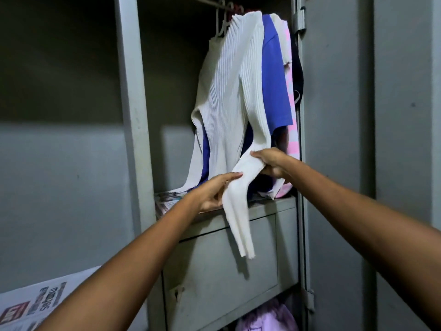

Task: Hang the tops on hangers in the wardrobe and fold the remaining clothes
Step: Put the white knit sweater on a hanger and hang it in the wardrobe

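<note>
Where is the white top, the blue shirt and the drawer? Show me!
White top (229, 91), head view, on its ribbed front.
Blue shirt (275, 75), head view, on its sleeve, behind the white top.
Drawer (214, 266), head view, on its grey front panel under the shelf.

Grey metal wardrobe (133, 115), paint scuffed, standing open. Door (334, 139) swung to the right, hinges (299, 22) along its inner edge. Closed drawer front (222, 259) beneath the shelf (269, 206). Newspaper lining (167, 199) on that shelf; another newspaper sheet (35, 306) at lower left. Plain grey panel (59, 175) at left. Dim lighting, upper left in deep shadow.
</note>
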A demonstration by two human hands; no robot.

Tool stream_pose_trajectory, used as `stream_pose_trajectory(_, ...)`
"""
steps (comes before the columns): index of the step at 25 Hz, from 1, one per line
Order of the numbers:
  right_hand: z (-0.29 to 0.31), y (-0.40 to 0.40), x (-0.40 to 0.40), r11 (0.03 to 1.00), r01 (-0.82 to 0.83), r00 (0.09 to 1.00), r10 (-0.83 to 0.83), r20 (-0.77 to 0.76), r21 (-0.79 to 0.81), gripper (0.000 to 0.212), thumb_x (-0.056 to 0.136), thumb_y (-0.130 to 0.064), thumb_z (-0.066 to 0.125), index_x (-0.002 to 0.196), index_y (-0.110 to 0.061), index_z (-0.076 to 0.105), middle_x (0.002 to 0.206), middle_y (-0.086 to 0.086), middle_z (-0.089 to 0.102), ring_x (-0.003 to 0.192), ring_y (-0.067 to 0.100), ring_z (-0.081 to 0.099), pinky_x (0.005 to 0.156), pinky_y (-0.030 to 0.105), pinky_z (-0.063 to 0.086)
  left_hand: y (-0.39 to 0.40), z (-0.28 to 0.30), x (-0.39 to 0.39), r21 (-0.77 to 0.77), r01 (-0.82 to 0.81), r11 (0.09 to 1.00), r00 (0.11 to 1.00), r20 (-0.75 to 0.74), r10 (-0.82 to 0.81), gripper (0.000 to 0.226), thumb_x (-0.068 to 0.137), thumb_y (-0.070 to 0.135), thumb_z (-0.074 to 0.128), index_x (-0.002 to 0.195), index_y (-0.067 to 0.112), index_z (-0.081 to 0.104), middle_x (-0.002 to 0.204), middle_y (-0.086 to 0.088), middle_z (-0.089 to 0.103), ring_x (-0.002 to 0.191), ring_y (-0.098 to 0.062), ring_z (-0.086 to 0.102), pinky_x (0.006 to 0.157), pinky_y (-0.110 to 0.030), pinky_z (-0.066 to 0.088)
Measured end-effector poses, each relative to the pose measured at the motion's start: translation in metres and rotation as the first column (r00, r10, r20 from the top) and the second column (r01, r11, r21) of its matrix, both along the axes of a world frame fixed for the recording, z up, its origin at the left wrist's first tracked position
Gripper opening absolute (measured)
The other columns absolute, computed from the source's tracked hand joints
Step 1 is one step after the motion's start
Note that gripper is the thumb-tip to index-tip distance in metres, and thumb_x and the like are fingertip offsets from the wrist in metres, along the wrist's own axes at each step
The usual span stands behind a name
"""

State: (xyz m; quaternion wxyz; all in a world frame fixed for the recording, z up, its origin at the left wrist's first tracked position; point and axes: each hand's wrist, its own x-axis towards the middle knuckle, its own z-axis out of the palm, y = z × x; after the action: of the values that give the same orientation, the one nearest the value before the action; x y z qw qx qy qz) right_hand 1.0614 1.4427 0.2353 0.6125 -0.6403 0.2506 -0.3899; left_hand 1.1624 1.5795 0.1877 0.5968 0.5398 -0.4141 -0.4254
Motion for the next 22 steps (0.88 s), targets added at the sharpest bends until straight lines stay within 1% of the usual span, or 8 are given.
stream_pose_trajectory(3, -0.002, -0.014, 0.017, 0.994, 0.089, 0.982, -0.098, 0.158, 0.062, 0.027, 0.093, -0.004, 0.052, 0.119, 0.004, 0.051, 0.090, 0.012, 0.060, 0.063, 0.017, 0.056, 0.036, 0.025, 0.048, -0.002, 0.010, 0.034, 0.003, -0.347, 0.938, 0.902, 0.274, 0.333, 0.025, 0.088, 0.023, 0.062, 0.102, 0.002, 0.065, 0.055, -0.002, 0.060, 0.039, -0.010, 0.054, 0.041, -0.016, 0.042)
stream_pose_trajectory(5, -0.010, -0.022, 0.023, 0.987, 0.160, 0.981, -0.160, 0.110, 0.006, 0.031, 0.092, -0.008, 0.056, 0.118, 0.008, 0.052, 0.094, 0.015, 0.062, 0.061, 0.018, 0.056, 0.034, 0.024, 0.048, -0.011, 0.012, 0.062, -0.102, -0.572, 0.814, 0.634, 0.575, 0.517, 0.035, 0.084, 0.025, 0.067, 0.109, 0.001, 0.063, 0.086, -0.009, 0.065, 0.069, -0.016, 0.063, 0.061, -0.021, 0.046)
stream_pose_trajectory(6, -0.014, -0.026, 0.026, 0.982, 0.185, 0.982, -0.183, 0.038, -0.046, 0.032, 0.090, -0.012, 0.059, 0.115, 0.008, 0.053, 0.095, 0.016, 0.063, 0.059, 0.020, 0.057, 0.034, 0.024, 0.049, -0.017, 0.011, 0.072, -0.140, -0.622, 0.770, 0.473, 0.717, 0.512, 0.039, 0.082, 0.027, 0.068, 0.112, 0.003, 0.061, 0.103, -0.011, 0.063, 0.089, -0.021, 0.062, 0.074, -0.025, 0.047)
stream_pose_trajectory(8, -0.024, -0.034, 0.027, 0.953, 0.203, 0.947, -0.250, -0.201, -0.227, 0.031, 0.087, -0.023, 0.065, 0.099, 0.004, 0.056, 0.085, 0.016, 0.063, 0.054, 0.024, 0.059, 0.039, 0.028, 0.052, -0.027, 0.004, 0.080, -0.113, -0.640, 0.760, 0.304, 0.871, 0.386, 0.048, 0.080, 0.028, 0.069, 0.120, 0.006, 0.053, 0.120, -0.012, 0.056, 0.108, -0.028, 0.055, 0.088, -0.033, 0.046)
stream_pose_trajectory(11, -0.037, -0.044, 0.025, 0.874, 0.120, 0.800, -0.366, -0.475, -0.471, 0.032, 0.079, -0.031, 0.072, 0.070, -0.005, 0.056, 0.054, 0.007, 0.060, 0.046, 0.020, 0.057, 0.047, 0.027, 0.049, -0.046, -0.013, 0.080, -0.017, -0.594, 0.804, 0.207, 0.963, 0.173, 0.046, 0.078, 0.023, 0.068, 0.119, 0.009, 0.052, 0.121, -0.010, 0.056, 0.107, -0.028, 0.054, 0.086, -0.033, 0.046)
stream_pose_trajectory(14, -0.046, -0.045, 0.021, 0.767, 0.051, 0.654, -0.510, -0.559, -0.639, 0.042, 0.076, -0.049, 0.070, 0.083, -0.008, 0.061, 0.074, 0.002, 0.061, 0.082, 0.022, 0.066, 0.065, 0.027, 0.047, -0.059, -0.023, 0.077, 0.055, -0.587, 0.808, 0.072, 0.997, -0.015, 0.033, 0.079, 0.019, 0.057, 0.111, 0.010, 0.059, 0.114, -0.009, 0.061, 0.101, -0.026, 0.057, 0.079, -0.029, 0.045)
stream_pose_trajectory(18, -0.054, -0.031, 0.009, 0.659, 0.027, 0.589, -0.618, -0.520, -0.752, 0.061, 0.078, -0.064, 0.059, 0.103, -0.008, 0.062, 0.105, 0.007, 0.065, 0.101, 0.026, 0.062, 0.073, 0.029, 0.043, -0.056, -0.017, 0.067, -0.006, -0.551, 0.834, 0.111, 0.991, 0.080, 0.032, 0.087, 0.020, 0.054, 0.115, 0.006, 0.060, 0.122, -0.013, 0.059, 0.108, -0.029, 0.055, 0.087, -0.031, 0.044)
stream_pose_trajectory(22, -0.073, -0.009, -0.012, 0.639, 0.137, 0.656, -0.631, -0.415, -0.757, 0.067, 0.082, -0.069, 0.047, 0.091, -0.005, 0.063, 0.109, 0.018, 0.064, 0.101, 0.034, 0.060, 0.079, 0.036, 0.048, -0.028, -0.019, 0.019, -0.323, -0.420, 0.848, 0.337, 0.812, 0.477, 0.029, 0.087, 0.016, 0.059, 0.114, 0.005, 0.060, 0.118, -0.011, 0.062, 0.108, -0.024, 0.056, 0.087, -0.025, 0.041)
